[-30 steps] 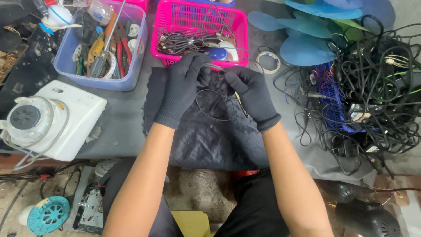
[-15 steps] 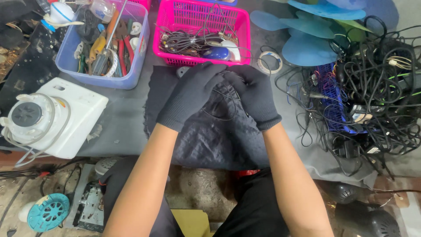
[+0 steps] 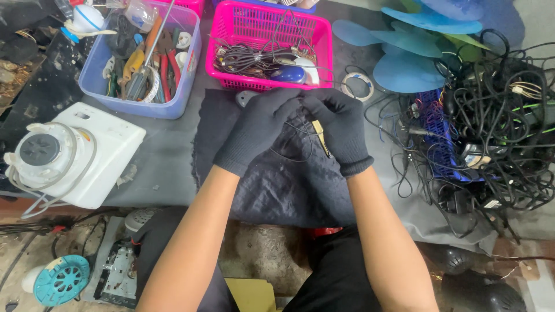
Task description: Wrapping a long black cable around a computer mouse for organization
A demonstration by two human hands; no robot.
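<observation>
Over the dark quilted cloth (image 3: pixel 277 185), the gloved right hand (image 3: pixel 341 130) curls its fingers tight around a thin yellowish tool (image 3: pixel 319 135). The gloved left hand (image 3: pixel 260 130) pinches a thin black wire (image 3: pixel 300 151) that loops below both hands. Beyond them stand 2 bins: a pink basket (image 3: pixel 272 34) of cables and a blue tub (image 3: pixel 185 86) of hand tools.

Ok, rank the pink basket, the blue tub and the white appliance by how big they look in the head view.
Pink basket and blue tub look about alike, both cut off by the frame's top edge; no ranking. White appliance looks similar too, though nearer the camera.
</observation>
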